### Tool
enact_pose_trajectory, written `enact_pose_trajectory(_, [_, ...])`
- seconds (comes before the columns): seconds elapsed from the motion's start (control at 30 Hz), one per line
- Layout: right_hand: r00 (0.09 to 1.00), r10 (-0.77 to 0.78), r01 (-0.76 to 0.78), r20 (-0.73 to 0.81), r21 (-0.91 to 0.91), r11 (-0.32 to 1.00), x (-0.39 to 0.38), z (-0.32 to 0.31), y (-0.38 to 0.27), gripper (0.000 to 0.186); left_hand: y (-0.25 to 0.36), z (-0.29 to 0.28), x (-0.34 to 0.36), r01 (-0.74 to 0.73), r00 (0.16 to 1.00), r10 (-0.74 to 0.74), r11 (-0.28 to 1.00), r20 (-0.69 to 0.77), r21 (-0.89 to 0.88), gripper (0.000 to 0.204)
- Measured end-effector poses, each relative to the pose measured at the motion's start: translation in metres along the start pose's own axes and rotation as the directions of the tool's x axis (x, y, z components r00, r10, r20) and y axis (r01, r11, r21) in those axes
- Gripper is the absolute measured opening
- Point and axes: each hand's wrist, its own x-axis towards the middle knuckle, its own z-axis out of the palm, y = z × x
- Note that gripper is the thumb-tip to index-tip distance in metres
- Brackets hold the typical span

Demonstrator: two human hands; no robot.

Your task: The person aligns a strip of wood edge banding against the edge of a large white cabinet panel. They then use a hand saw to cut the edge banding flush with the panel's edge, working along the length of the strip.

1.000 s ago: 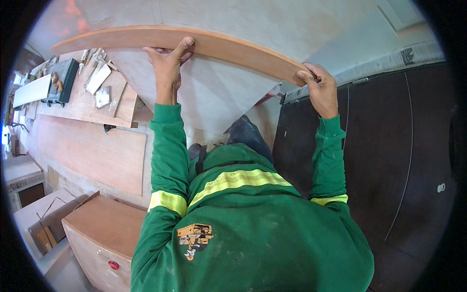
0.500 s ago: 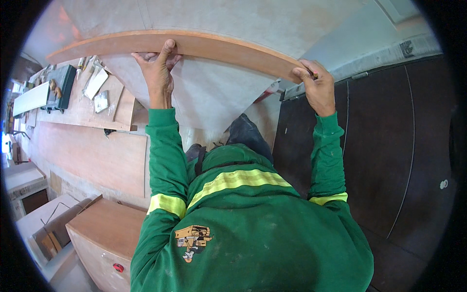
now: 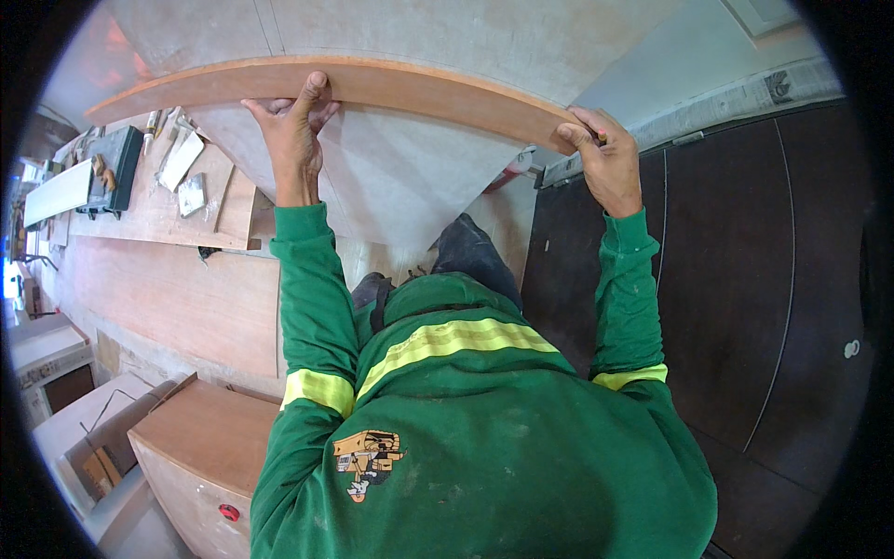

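A long, narrow wooden strip spans the far side of the view, along a large pale panel. My left hand grips it left of the middle, thumb on the near face and fingers reaching under its lower edge. At the strip's right end, my right hand is closed on it, thumb against the face. A small thing with a red and yellow tip pokes out between the right fingers; most of it is hidden. Fine lines run across the panel beyond the strip.
On the left, a wooden worktop carries a dark green tool case, a clear packet and loose pieces. Dark panels cover the right side. A red tape measure rests on a wooden box at lower left.
My left hand has shifted slightly left along with the strip. My right hand keeps its hold on the end and has barely moved.
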Motion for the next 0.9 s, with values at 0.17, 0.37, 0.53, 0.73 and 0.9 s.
enact_pose_trajectory(0.17, [1.000, -0.006, 0.006, -0.003, -0.014, 1.000, -0.0007, 0.0000, 0.0016, 0.029, 0.0008, 0.0018, 0.0001, 0.015, 0.999, -0.013, 0.999, -0.039, 0.029, 0.148])
enact_pose_trajectory(0.37, [1.000, 0.005, -0.004, -0.009, 0.045, 0.999, -0.0019, 0.0017, 0.0046, 0.030, 0.0006, 0.0054, -0.0013, -0.021, 0.999, 0.022, 0.999, -0.032, 0.031, 0.142])
enact_pose_trajectory(0.53, [1.000, 0.003, -0.003, 0.004, 0.017, 1.000, -0.0016, -0.0002, 0.0045, 0.030, 0.0009, 0.0068, -0.0018, 0.016, 0.996, -0.013, 0.999, -0.092, 0.037, 0.126])
enact_pose_trajectory(0.73, [1.000, -0.012, 0.013, -0.005, 0.013, 1.000, -0.0011, -0.0017, 0.0046, 0.031, 0.0037, 0.0042, 0.0002, -0.080, 0.996, 0.078, 0.996, 0.033, 0.038, 0.153])
enact_pose_trajectory(0.9, [1.000, -0.010, 0.010, 0.000, 0.002, 1.000, -0.0004, -0.0012, 0.0054, 0.032, 0.0019, 0.0052, 0.0007, -0.036, 0.999, 0.036, 0.999, 0.001, 0.037, 0.151])
